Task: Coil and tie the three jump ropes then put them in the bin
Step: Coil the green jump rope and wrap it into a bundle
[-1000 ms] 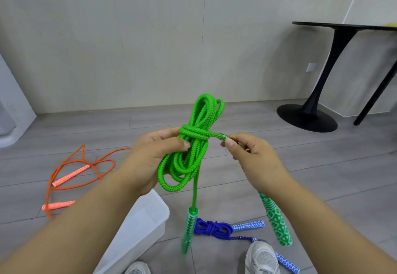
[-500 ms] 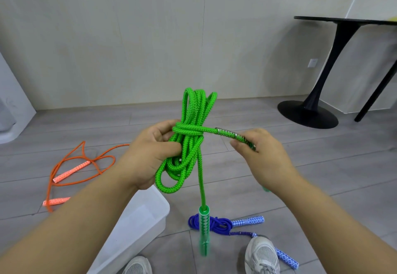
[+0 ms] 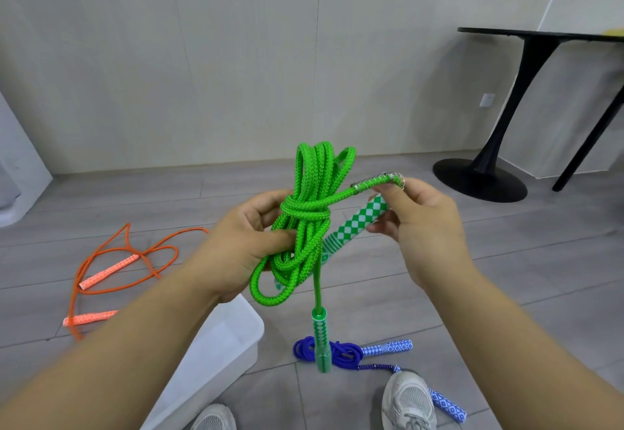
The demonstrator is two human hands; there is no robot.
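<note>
My left hand [image 3: 243,247] grips the coiled green jump rope [image 3: 304,227] around its middle, where a strand wraps the bundle. My right hand [image 3: 422,223] pinches the rope's end by its metal spring and holds the green-and-white checked handle [image 3: 361,220], tilted toward the coil. The other green handle [image 3: 320,338] dangles below. A blue jump rope [image 3: 337,352], coiled, lies on the floor by my shoes. An orange jump rope [image 3: 128,261] lies loose on the floor at the left. The white bin [image 3: 216,345] stands under my left forearm.
My two grey shoes [image 3: 408,399] stand at the bottom edge next to the blue rope's handles. A black pedestal table [image 3: 486,173] stands at the right by the wall. A white object sits at the far left edge.
My right hand has pulled the rope end up and to the right, and the checked handle has swung up into its grip. The coil has shifted slightly left and lower in view.
</note>
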